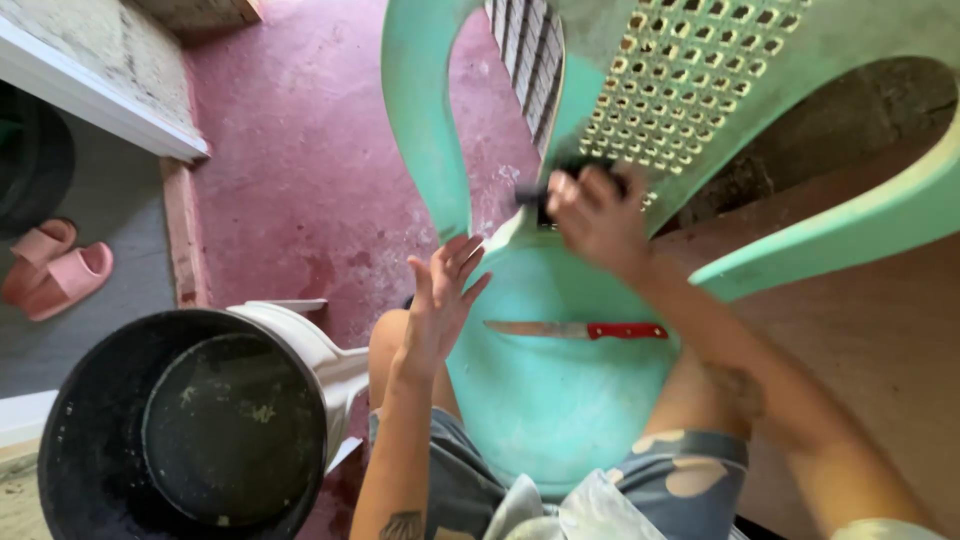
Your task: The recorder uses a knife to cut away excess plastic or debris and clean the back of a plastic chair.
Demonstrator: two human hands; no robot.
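A small dark object, too blurred to identify, is gripped by the right hand against the perforated backrest of the turquoise plastic chair. The left hand is held open, fingers spread, just beside the chair's seat. On that seat a red-handled knife is laid flat. A black pot is seen left of the chair.

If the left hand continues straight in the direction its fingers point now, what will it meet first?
Probably the left upright of the mint-green plastic chair. The open left hand points up and slightly right, toward the gap beside that upright. Depth is unclear, so it might pass through the gap instead.
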